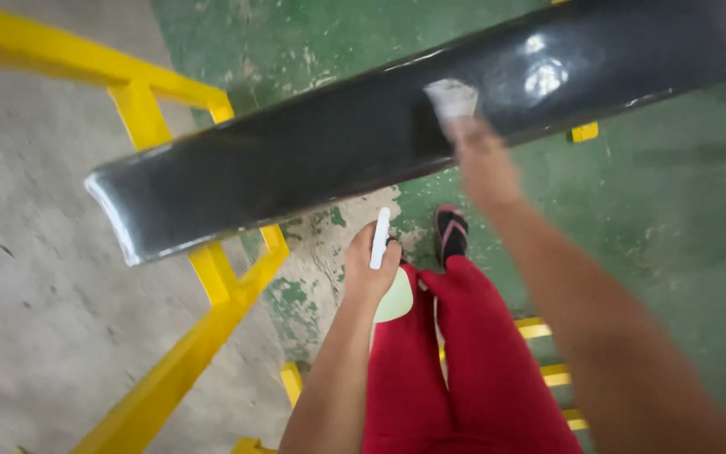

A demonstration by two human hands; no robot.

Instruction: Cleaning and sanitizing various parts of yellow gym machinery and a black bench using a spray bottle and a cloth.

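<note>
A long, glossy black curved panel [363, 143] lies slantwise across a yellow-painted metal frame [212, 277], over a worn floor of green paint [674, 210] and bare grey concrete [35, 252]. The right hand [481, 164], blurred, presses a small pale grey pad [451, 99] against the panel's shiny face. The left hand [370, 269] hangs lower, beside the thigh, closed around a slim white stick-shaped object [380, 238] and a pale green rounded piece [395, 301]. Below are red trousers [464, 370] and one foot in a dark sandal with pink straps [450, 231].
</note>
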